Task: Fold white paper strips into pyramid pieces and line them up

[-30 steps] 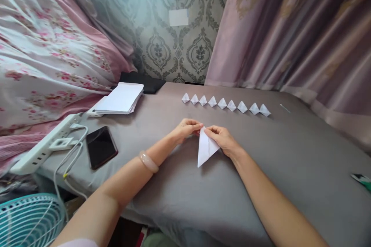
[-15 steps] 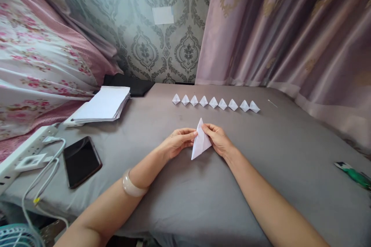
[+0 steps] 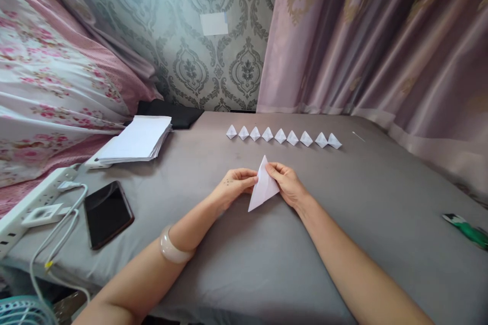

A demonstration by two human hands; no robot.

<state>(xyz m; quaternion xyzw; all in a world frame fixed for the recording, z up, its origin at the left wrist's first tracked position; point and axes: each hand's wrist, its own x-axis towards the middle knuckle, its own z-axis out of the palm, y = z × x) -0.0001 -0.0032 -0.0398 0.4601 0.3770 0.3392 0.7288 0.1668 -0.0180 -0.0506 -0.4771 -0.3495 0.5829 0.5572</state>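
A white folded paper [image 3: 263, 189], pointed at the top and wide below, is held between my two hands above the grey cloth. My left hand [image 3: 235, 186] pinches its left edge, thumb in front and fingers partly hidden behind. On the other side, my right hand [image 3: 288, 183] grips the upper right edge with the thumb on the front face. Beyond the hands stands a row of several small folded paper shapes [image 3: 280, 135], each with a peaked top.
A stack of white paper [image 3: 135, 138] lies at the back left beside a black flat item [image 3: 186, 114]. Nearer are a phone [image 3: 109, 214] and a power strip [image 3: 32, 210] with cables. A green-handled tool [image 3: 467, 230] lies at the right; a thin white stick [image 3: 358, 136] lies farther back.
The paper's lower left corner has swung slightly left and down, and its front face looks wider. My left thumb has shifted a little left along the edge. Both hands keep their hold.
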